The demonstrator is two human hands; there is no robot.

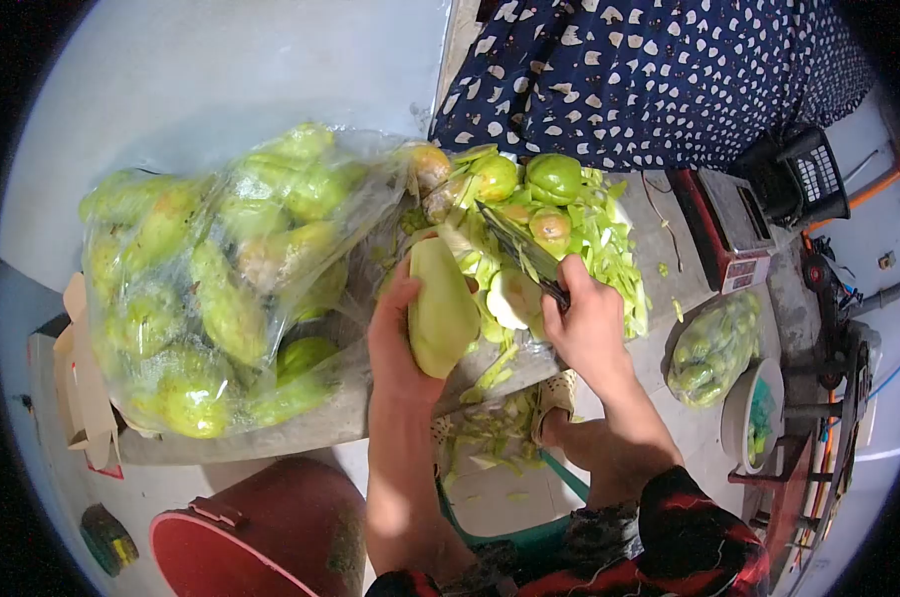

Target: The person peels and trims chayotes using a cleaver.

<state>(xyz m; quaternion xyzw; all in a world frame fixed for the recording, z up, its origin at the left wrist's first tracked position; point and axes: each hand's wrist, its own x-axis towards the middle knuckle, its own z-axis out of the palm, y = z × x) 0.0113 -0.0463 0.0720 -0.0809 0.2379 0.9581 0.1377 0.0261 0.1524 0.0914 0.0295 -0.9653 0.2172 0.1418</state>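
My left hand (398, 323) is wrapped around a peeled, pale-green papaya (444, 308), held upright over the counter's front edge. My right hand (587, 323) grips the dark handle of a long knife (517, 244). Its blade points up and left, just right of the papaya and apart from it. Under the blade lie green peel strips (609, 249) in a heap, with a cut pale piece (512, 298) among them. Several unpeeled green papayas (554, 179) rest at the back of the heap, some with orange-yellow patches.
A clear plastic bag (211, 289) full of green papayas covers the counter's left side. A red scale (723, 229) stands at right, near a smaller filled bag (713, 348). Below are a red bucket (261, 532) and fallen peels (490, 438). Patterned blue cloth (649, 80) hangs behind.
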